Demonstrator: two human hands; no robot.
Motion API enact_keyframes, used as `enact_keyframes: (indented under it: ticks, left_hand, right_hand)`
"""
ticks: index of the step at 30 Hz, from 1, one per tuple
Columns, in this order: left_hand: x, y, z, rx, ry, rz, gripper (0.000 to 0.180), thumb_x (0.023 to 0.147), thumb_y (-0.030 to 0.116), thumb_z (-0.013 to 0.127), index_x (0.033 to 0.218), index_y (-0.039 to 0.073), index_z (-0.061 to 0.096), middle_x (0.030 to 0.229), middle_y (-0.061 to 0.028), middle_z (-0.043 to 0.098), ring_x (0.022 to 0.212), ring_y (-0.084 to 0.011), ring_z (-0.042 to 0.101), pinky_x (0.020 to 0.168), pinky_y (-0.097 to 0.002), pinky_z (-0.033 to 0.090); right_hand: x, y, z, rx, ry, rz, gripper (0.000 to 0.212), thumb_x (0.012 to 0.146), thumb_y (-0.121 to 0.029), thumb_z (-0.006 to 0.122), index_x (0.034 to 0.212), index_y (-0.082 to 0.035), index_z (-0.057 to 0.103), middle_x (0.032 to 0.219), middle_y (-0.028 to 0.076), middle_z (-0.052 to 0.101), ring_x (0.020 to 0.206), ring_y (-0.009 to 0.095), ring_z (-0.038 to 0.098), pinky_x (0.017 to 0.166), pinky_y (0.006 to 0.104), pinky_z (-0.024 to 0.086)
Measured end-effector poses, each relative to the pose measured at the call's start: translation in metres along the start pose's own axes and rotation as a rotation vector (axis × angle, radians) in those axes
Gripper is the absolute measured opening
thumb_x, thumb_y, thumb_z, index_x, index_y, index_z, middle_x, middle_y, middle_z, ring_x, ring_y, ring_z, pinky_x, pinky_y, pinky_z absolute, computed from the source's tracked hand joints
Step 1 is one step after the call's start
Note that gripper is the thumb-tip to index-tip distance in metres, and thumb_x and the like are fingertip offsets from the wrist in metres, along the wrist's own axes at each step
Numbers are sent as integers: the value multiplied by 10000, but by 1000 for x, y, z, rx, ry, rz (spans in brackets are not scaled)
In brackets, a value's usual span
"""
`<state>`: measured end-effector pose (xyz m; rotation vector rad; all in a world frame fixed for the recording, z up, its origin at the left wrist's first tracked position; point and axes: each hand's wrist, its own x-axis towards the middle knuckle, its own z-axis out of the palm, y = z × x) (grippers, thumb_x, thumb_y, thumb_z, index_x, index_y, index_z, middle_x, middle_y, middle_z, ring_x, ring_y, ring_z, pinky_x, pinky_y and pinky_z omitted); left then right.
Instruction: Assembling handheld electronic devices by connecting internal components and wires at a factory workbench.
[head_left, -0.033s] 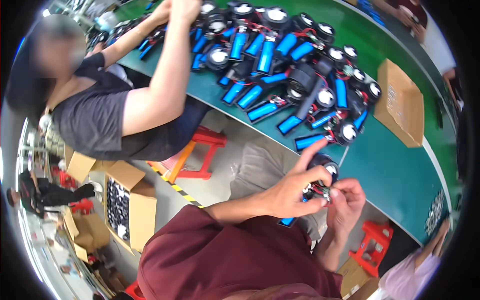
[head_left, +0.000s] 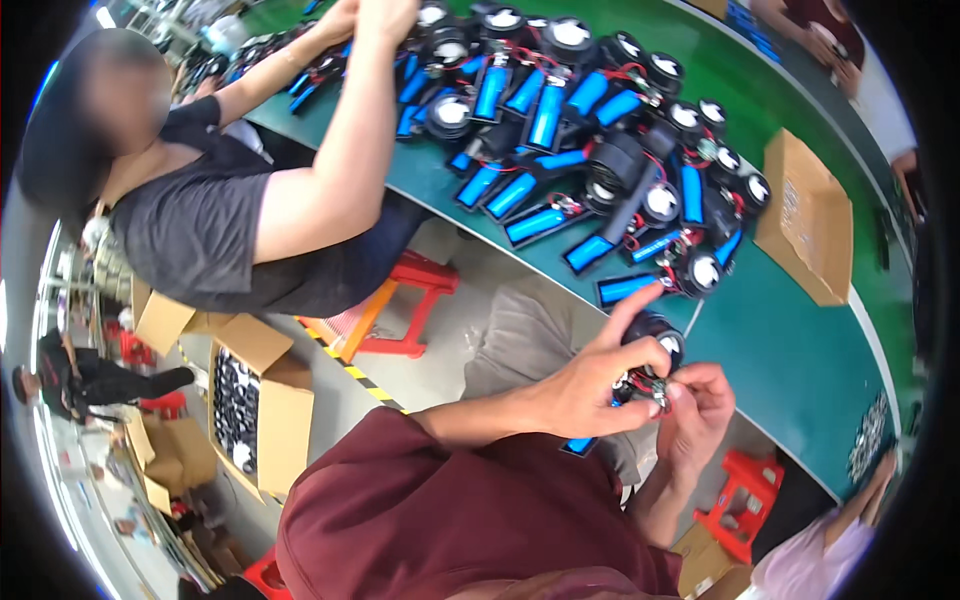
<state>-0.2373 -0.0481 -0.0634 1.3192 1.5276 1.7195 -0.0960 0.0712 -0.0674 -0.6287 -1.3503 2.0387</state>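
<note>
My left hand (head_left: pixel 595 385) grips a half-open lamp unit with a round black head (head_left: pixel 655 337), its index finger stretched out over the head. A blue battery cell (head_left: pixel 577 445) in the unit's black handle sticks out below that hand. With thumb and fingertips, my right hand (head_left: pixel 698 412) pinches a small circuit board with red wires (head_left: pixel 652 385) at the unit's middle; the fingers partly hide it. Just beyond my hands, on the green table (head_left: pixel 790 345), lies a pile of similar units (head_left: pixel 548 118) with blue cells, red wires and round black heads.
An open cardboard box (head_left: pixel 835 240) stands on the table at right, near a heap of small metallic parts (head_left: pixel 868 435). A co-worker (head_left: pixel 215 225) reaches over the pile at left. Red stools (head_left: pixel 742 500) and a carton of black parts (head_left: pixel 285 425) are on the floor.
The whole scene sits slightly further right and lower in the picture. Both hands keep the same hold on the lamp unit, with only slight finger movement.
</note>
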Motion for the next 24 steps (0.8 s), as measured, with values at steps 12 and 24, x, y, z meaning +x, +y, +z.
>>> enact_keyframes:
  ticks: [12,24]
  left_hand:
    - [-11,-2,-5,35,116,51,307,783,135,747,1037,94,581,1588,-296,154,1358,-413,417,1025,-417,411]
    - [-23,-4,-14,-37,137,157,252,797,101,705,963,67,518,1081,-114,544,1510,-436,91,1016,-464,390]
  right_hand:
    - [14,-14,11,-259,-189,-61,191,856,-89,735,969,17,623,873,55,640,767,108,585,717,225,476]
    - [173,-76,-121,-841,4,-398,351,942,-232,708,1162,24,615,987,79,629,902,169,583,784,315,493]
